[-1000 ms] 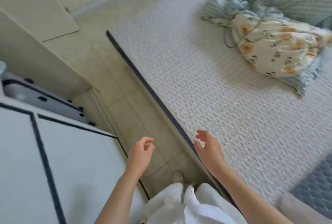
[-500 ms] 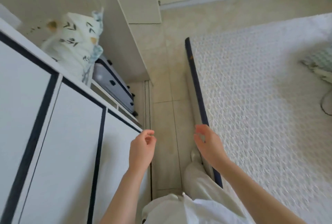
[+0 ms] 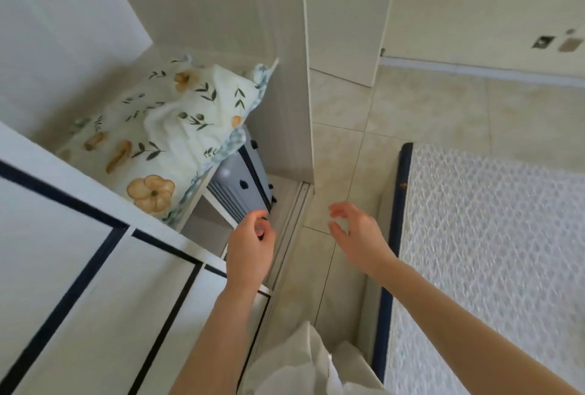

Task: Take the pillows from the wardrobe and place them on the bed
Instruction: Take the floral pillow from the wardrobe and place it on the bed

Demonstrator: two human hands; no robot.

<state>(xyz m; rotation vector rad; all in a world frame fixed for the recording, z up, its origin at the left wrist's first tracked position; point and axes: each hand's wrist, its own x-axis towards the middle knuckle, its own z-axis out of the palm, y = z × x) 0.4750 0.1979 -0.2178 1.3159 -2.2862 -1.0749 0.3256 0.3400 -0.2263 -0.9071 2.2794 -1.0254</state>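
Left hand: the left hand (image 3: 250, 245) hung at lower centre of the frame, fingers loosely curled toward the thumb, gripping nothing, in front of the open wardrobe bay.
Right hand: the right hand (image 3: 356, 234) was held just right of it over the floor, fingers spread and half bent, empty.
Pillow: a soft, rumpled floral pillow (image 3: 164, 141) lay in the wardrobe at left of centre, cream fabric printed with orange flowers and green leaf sprigs, with a blue-patterned frilled edge; it rested on a shelf above the suitcase.
Suitcase: a grey hard-shell suitcase (image 3: 237, 185), ribbed, with dark trim, stood under the pillow's overhanging corner.
Wardrobe: white panels with dark navy lines formed the wardrobe door (image 3: 95, 268) at lower left.
Bed: the mattress (image 3: 493, 252) filled the right side, white with a raised quilted texture and a navy border.
Floor: glossy beige tiles (image 3: 342, 154) ran between wardrobe and bed.
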